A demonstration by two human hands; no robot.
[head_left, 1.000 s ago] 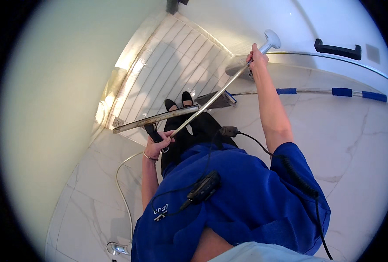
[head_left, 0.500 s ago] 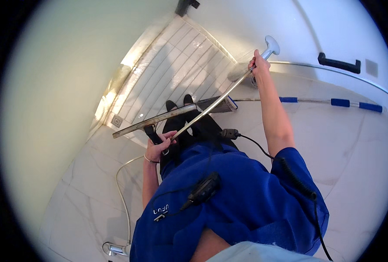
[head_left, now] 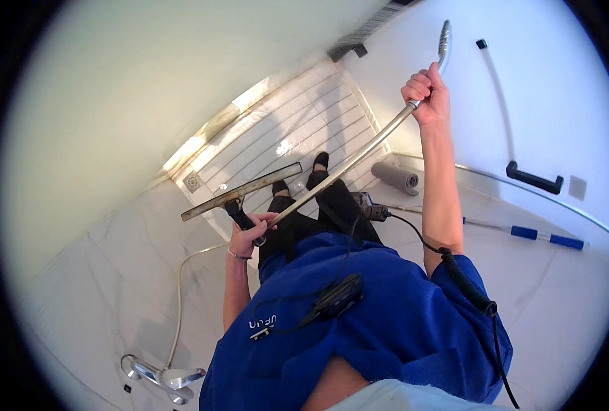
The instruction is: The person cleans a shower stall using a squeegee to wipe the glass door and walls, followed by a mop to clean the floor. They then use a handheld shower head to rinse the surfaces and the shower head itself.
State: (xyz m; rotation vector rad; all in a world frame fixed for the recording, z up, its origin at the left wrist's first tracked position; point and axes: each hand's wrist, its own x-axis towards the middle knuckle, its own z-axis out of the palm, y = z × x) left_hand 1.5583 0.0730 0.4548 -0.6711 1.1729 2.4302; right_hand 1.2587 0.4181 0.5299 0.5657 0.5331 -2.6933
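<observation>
My right hand is raised at the upper right, wrapped round the handle of a chrome shower head whose head points up. From its lower end a pale metallic shower hose runs diagonally down to my left hand. That hand is closed on the black handle of a squeegee, and the hose passes through the same fingers. The squeegee's long, worn blade lies across the view above the hand, left of my feet. Beyond my left hand the hose loops down to a chrome mixer tap at the lower left.
Glass rises along the left. Slatted tiles with a drain lie ahead of my feet. At right are a black door handle, a rolled grey mat and a pole with blue grips. A black cable hangs by my right arm.
My right hand has lifted the shower head up and to the right, turning it edge-on. My view has shifted, and one foot has stepped forward. More of the tap shows.
</observation>
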